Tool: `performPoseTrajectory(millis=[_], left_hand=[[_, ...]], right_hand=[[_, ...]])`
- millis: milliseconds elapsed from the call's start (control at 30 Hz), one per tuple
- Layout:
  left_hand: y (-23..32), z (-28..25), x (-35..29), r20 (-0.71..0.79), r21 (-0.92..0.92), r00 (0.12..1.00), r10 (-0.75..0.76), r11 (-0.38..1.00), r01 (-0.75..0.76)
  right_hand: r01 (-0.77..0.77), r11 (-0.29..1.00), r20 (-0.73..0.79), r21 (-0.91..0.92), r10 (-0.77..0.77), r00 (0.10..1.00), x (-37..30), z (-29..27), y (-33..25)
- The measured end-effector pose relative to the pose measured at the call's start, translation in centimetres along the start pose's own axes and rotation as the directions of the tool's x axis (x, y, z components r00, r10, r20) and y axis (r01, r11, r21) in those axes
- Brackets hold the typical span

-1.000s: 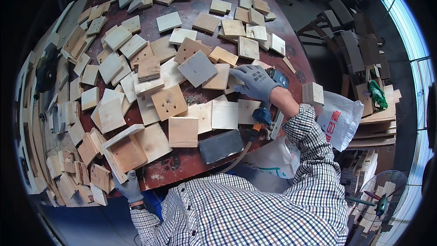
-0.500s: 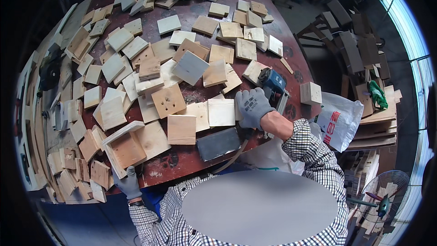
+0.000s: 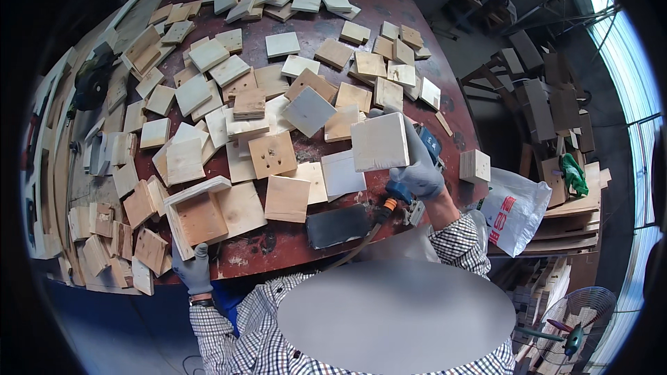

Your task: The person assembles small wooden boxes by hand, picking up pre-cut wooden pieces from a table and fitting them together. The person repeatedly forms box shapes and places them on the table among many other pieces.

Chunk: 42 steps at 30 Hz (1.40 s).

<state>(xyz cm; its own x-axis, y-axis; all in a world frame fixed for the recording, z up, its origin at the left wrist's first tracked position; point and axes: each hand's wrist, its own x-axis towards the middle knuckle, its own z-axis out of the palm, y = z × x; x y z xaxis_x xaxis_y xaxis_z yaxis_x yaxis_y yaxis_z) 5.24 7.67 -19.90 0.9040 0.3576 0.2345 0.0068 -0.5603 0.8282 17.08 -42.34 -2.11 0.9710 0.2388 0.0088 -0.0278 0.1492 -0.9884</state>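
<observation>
My right hand (image 3: 421, 172), in a grey work glove, is closed round the right edge of a pale square wooden block (image 3: 379, 143) held above the table. Behind and beside that hand lies a blue air nail gun (image 3: 430, 144), partly hidden by it; an air hose (image 3: 363, 244) runs from its orange-ringed coupling to the table's front edge. At the front left, my gloved left hand (image 3: 194, 272) grips the near end of a wooden corner piece (image 3: 200, 221), with two narrow strips along a square board. Most of the left fingers are hidden under the wood.
Many square wooden blocks (image 3: 272, 154) lie scattered and stacked over the dark red table (image 3: 267, 253). A dark grey flat block (image 3: 338, 226) lies near the front edge. Right of the table are a small block stack (image 3: 474, 166), a white plastic bag (image 3: 514, 212) and a wire-caged fan (image 3: 573, 337).
My right hand has lifted a square block off the table beside the nail gun, baring the hose coupling. The left hand stays at the corner piece. The whole view has shifted slightly.
</observation>
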Motion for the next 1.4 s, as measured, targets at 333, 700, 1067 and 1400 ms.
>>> performPoseTrajectory(millis=[333,700,1067,1400], left_hand=[[0.9,0.2,0.6,-0.022,0.107,0.994,0.105,0.989,-0.102],[0.8,0.3,0.9,-0.009,0.103,0.992,0.127,0.987,-0.125],[0.9,0.3,1.2,-0.014,0.103,0.979,0.203,0.974,-0.201],[3.0,-0.3,1.3,0.025,0.048,0.983,0.181,0.982,-0.182]], right_hand=[[-0.193,0.701,0.177,0.686,0.097,0.979,-0.6,4.4,2.9],[-0.505,0.849,-0.028,0.158,0.515,0.857,1.8,25.3,8.0],[-0.124,0.764,-0.089,-0.633,0.088,0.992,4.6,28.4,12.1],[0.212,0.499,0.193,-0.84,-0.09,0.977,1.9,27.4,13.9]])
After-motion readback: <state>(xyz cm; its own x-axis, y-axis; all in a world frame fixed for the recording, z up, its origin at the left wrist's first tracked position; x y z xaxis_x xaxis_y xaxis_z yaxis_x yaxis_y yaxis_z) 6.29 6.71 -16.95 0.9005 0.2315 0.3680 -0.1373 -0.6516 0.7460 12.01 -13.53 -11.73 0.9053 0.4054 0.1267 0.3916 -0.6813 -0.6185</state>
